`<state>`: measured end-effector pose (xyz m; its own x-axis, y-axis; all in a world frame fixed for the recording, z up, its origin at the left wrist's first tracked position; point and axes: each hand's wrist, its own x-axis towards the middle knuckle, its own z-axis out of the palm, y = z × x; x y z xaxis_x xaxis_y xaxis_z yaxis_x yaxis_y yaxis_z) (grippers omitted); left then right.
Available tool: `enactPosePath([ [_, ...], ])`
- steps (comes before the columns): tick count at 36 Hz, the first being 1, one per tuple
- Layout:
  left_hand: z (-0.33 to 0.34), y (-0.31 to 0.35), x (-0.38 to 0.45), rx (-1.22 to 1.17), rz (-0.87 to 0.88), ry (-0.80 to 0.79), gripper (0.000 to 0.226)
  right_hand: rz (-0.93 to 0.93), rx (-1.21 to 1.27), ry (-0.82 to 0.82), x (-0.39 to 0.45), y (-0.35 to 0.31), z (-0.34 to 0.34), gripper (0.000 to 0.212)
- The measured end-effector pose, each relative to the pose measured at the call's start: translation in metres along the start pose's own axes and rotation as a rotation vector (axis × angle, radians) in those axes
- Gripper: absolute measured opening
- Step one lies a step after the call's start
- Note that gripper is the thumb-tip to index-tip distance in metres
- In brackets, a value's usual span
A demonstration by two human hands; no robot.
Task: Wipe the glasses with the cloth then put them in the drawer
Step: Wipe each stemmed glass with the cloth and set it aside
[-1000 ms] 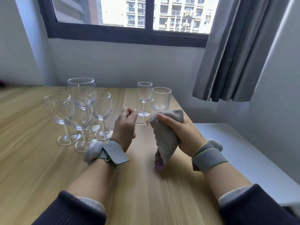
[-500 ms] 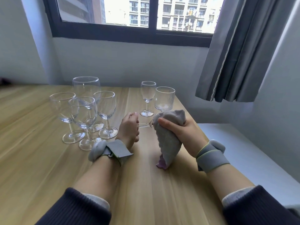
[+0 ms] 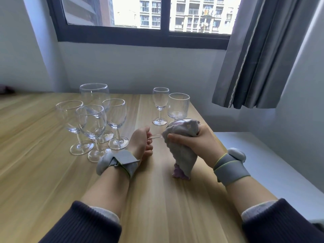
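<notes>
A stemmed glass (image 3: 156, 136) lies sideways between my hands above the wooden table (image 3: 43, 172). My left hand (image 3: 141, 143) grips its foot and stem end. Its bowl is hidden inside a grey cloth (image 3: 182, 148), which my right hand (image 3: 196, 143) grips around it; the cloth's purple corner hangs down to the table. Several wine glasses (image 3: 91, 120) stand in a cluster at the left. A small wine glass (image 3: 160, 105) and a ribbed tumbler (image 3: 178, 106) stand just beyond my hands. No drawer is in view.
A white low surface (image 3: 263, 163) lies to the right of the table edge. A grey curtain (image 3: 259, 55) hangs at the right by the window (image 3: 145, 16). The wall runs close behind the glasses.
My left hand has turned, its fingers curling under so the wrist faces up, rotating the glass's stem. My right hand stays wrapped on the cloth. The camera has tilted slightly.
</notes>
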<state>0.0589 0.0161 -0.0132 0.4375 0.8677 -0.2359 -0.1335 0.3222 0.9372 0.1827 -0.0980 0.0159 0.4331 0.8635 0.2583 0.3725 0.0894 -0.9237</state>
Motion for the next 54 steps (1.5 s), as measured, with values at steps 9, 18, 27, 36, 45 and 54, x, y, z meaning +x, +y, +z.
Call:
enactPosePath([
  [9,0.005,-0.002,-0.002,0.116,0.333,0.103,0.031,0.145,0.179,0.062,0.001,0.001,0.003,0.029],
  [18,0.003,-0.006,-0.008,0.418,0.709,0.120,0.028,0.255,0.429,0.169,0.010,0.006,0.004,0.030],
  [27,0.011,-0.005,-0.010,0.444,0.660,0.075,0.016,0.263,0.542,0.219,0.010,0.009,0.003,0.017],
  [36,0.005,0.004,-0.013,0.083,0.000,-0.311,0.027,-0.033,0.309,0.348,0.007,0.010,0.006,0.022],
  [45,0.005,0.002,-0.007,-0.104,-0.197,-0.204,0.028,-0.250,0.164,0.236,-0.005,0.001,0.012,0.025],
  [54,0.013,-0.001,-0.005,0.088,0.132,-0.043,0.025,-0.069,0.220,0.338,0.003,0.004,0.007,0.029],
])
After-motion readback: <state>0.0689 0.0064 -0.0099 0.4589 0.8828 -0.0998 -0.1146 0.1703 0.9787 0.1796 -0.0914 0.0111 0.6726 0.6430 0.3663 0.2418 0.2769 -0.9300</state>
